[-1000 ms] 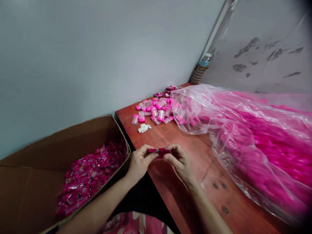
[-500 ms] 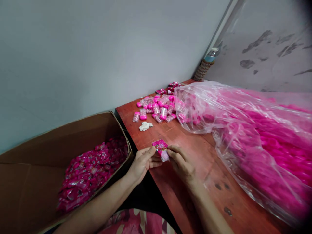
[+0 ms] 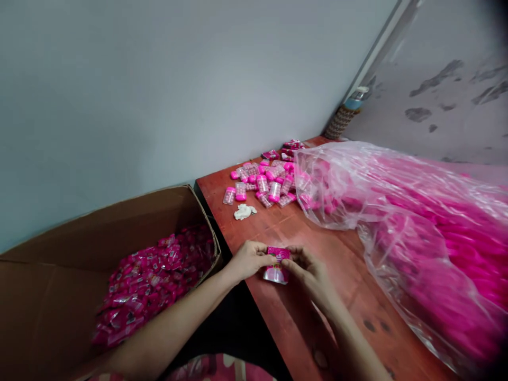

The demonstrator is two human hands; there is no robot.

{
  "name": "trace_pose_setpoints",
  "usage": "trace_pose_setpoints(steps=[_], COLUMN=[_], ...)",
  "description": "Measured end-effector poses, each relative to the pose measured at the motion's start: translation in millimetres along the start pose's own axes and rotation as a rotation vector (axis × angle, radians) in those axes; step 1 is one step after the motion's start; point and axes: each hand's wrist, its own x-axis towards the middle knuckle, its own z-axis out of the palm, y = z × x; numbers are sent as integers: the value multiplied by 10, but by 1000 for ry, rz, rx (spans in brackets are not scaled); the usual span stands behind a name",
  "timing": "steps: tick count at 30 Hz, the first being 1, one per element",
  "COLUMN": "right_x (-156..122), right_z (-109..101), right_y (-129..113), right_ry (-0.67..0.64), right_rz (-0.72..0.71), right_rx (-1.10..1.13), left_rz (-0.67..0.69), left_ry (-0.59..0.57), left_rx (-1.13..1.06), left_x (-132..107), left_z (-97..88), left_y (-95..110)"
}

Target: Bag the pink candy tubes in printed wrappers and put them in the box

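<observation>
Pink packet (image 3: 277, 267), printed above and pale and shiny below, is held upright by both hands over the red-brown table (image 3: 349, 275), close to its left edge. Contact between packet and tabletop cannot be determined. Clock positions below take this packet as the dial centre.

At 8 to 9 o'clock: open cardboard carton (image 3: 35, 301), containing a heap of glossy pink packets (image 3: 146, 288). At 9 o'clock, adjoining the packet: left hand (image 3: 250, 259), thumb on the front face, pinching the left side. At 11 o'clock: crumpled white scrap (image 3: 245, 212), lying on the table. Between 11 and 12 o'clock: clear containers with pink caps (image 3: 262, 183), piled loosely. At 12 o'clock, behind them: several small dark-pink packs (image 3: 271, 155). At 3 o'clock, adjoining the packet: right hand (image 3: 311, 270), thumb and fingers closed on the right side. At 1 o'clock: bottle (image 3: 344, 116) with woven-patterned lower part. At 2 o'clock: transparent bag (image 3: 397, 211) of bright pink pieces.
</observation>
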Motion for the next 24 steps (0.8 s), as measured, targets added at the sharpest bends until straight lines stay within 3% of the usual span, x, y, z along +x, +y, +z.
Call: trace_pose_setpoints(steps=[4,6,8,13,18,20,22,24], right_x=[62,63,53,8,-79,-122,-164,-202], right_z=[94,126,150,129,-33,-83,-101,-92], right_y=[162,203,201,120,116,127,131,125], right_ry=[108,138,171,152,241,275,288,284], right_rz=[41,47,34,69,124,118,112,116], right_rx=[-117,-176,-223,-162,-84,-79,-74,-64], left_rz=[299,330,291,315,450,563,647,638], left_ry=[366,499,540,555,565,466,262,126], left_rx=[680,956,1135,1252,1088,963,858,806], left_x=[103,210,336,537,351,190,38,-63], left_z=[-314,-488,-616,-730,-631,-484,-290,-102], left_y=[-35,-51,-83,-164,-83,-75,-122,-214])
